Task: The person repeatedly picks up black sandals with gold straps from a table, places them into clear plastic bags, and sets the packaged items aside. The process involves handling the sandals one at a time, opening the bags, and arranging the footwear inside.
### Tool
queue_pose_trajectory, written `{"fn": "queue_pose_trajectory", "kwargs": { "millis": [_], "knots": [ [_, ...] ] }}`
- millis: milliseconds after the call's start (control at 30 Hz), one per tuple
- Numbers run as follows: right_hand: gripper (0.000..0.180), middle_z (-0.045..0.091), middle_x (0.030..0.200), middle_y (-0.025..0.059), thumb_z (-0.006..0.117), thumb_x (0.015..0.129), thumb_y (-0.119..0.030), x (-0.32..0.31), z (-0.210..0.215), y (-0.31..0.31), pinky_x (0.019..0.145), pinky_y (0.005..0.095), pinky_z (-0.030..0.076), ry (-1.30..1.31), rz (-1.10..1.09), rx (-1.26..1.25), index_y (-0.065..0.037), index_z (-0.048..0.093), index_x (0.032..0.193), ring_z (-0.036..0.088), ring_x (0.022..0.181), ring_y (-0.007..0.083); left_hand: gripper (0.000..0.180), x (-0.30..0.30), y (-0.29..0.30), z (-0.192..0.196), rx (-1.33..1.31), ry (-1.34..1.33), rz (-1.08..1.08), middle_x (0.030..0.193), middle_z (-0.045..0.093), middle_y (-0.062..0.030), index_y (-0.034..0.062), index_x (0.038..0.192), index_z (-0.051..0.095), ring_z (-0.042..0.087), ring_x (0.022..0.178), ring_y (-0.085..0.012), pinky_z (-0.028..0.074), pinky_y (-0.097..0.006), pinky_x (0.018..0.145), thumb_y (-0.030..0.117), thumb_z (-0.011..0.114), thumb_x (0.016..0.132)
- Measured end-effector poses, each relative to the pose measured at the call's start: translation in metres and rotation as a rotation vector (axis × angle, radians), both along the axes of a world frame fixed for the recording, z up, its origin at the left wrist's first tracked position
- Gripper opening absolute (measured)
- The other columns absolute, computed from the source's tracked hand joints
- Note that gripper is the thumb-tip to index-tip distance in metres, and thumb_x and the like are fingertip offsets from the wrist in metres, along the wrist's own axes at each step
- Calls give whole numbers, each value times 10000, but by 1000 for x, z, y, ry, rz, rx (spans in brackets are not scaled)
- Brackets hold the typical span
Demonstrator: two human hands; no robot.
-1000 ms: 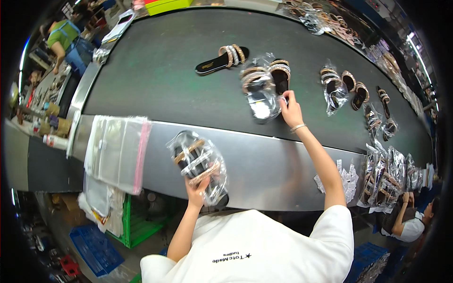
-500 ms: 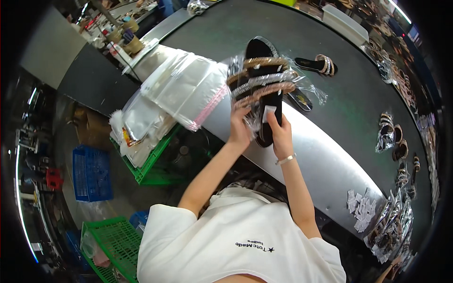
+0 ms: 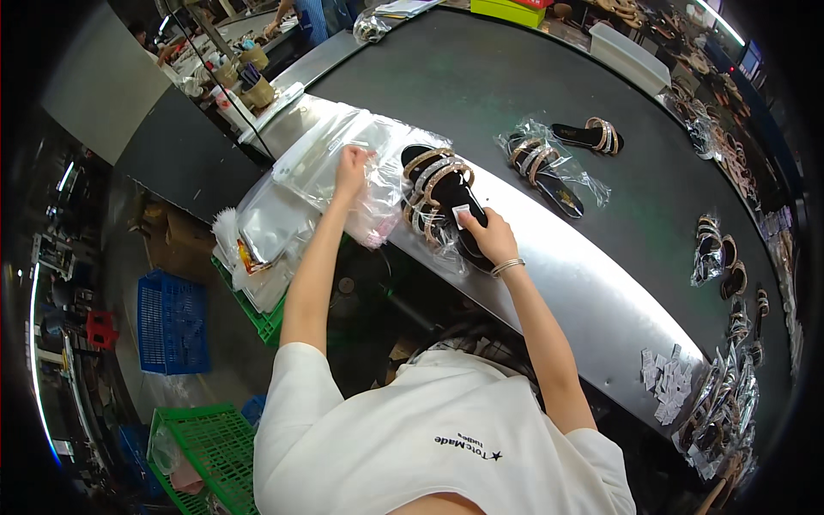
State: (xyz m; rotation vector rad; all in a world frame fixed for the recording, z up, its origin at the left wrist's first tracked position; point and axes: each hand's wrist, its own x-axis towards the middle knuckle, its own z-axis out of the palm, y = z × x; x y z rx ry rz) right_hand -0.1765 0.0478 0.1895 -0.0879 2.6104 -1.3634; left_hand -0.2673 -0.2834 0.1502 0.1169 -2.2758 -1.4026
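Observation:
My right hand is closed around the heel end of a black sandal with glittering gold and silver straps. My thumb presses a small white label onto its insole. A second strapped sandal, partly in clear plastic, lies against it underneath, mostly hidden. Both are over the metal edge strip of the table; whether they rest on it I cannot tell. To the left, my left hand is over a stack of clear plastic bags, its fingers pinched on a bag.
Beyond my right hand, a sandal in clear plastic and a bare sandal lie on the dark table. Loose white labels and wrapped sandals sit at right. Green and blue crates stand lower left.
My left hand has let go of the sandals and moved left onto the bags. My right hand has brought the sandals lower and a little left. The whole view has shifted slightly.

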Motion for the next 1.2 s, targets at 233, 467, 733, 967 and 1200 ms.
{"fn": "queue_pose_trajectory", "kwargs": {
  "millis": [233,467,733,967,1200],
  "knots": [
    [447,583,705,9,649,841,-404,19,-4,-21,556,256,417,-313,115,-625,41,633,878,509,637,64,158,40,61,134,-331,100,-571,927,663,-139,-1,918,531,646,887,-245,481,-354,763,156,511,910],
    [316,626,722,50,624,863,-260,6,-9,-15,587,251,454,95,48,-653,50,634,922,544,639,91,236,106,160,150,-731,324,-716,1037,634,-106,58,1028,618,565,1058,-297,398,-402,977,27,599,795],
    [357,612,777,10,641,872,-339,48,83,45,630,210,404,287,-312,-797,14,639,926,492,709,62,560,129,187,120,149,234,-220,1092,564,-241,-14,1299,374,506,1076,-386,344,-410,1009,47,581,782],
    [408,582,846,11,608,886,-389,59,85,73,661,212,410,506,-577,-935,-7,543,1014,477,737,68,642,195,253,72,-304,-137,-1325,1203,504,-210,4,1333,327,478,1149,-347,362,-409,1009,37,624,765],
    [337,613,910,40,622,885,-310,115,6,123,656,237,476,31,-731,-760,-25,531,1042,583,783,103,513,212,287,43,1111,-694,-933,1165,553,-154,-22,1268,373,577,1062,-287,476,-415,941,-12,610,812]
  ]
}}
